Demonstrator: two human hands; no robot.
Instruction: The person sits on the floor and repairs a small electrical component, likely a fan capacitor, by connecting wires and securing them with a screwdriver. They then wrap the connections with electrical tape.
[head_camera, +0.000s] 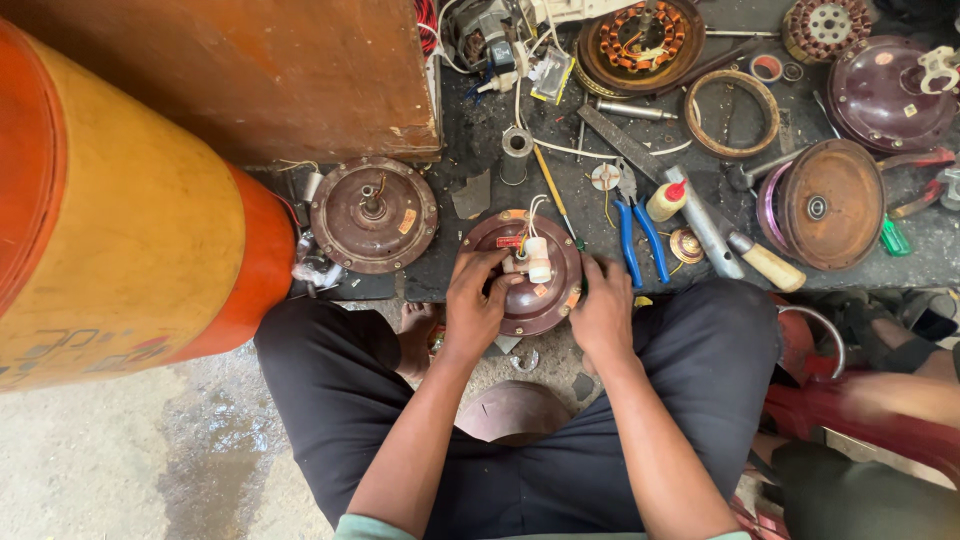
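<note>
A round dark maroon fan motor housing (535, 300) rests at the near edge of the black workbench (470, 130), with a white connector (538, 259) and thin wires standing up from its hub. My left hand (474, 303) lies over the housing's left side, fingers curled towards the hub. My right hand (603, 310) grips its right rim. Both hands hold the housing.
Another motor cover (373, 214) lies to the left. Blue-handled pliers (637, 232), a small white bottle with a red cap (665, 200), a wooden-handled tool (745, 250), a copper-wound stator (640, 42), a ring (731, 113) and more covers (830, 204) crowd the right. A big orange-yellow cylinder (120, 210) stands left.
</note>
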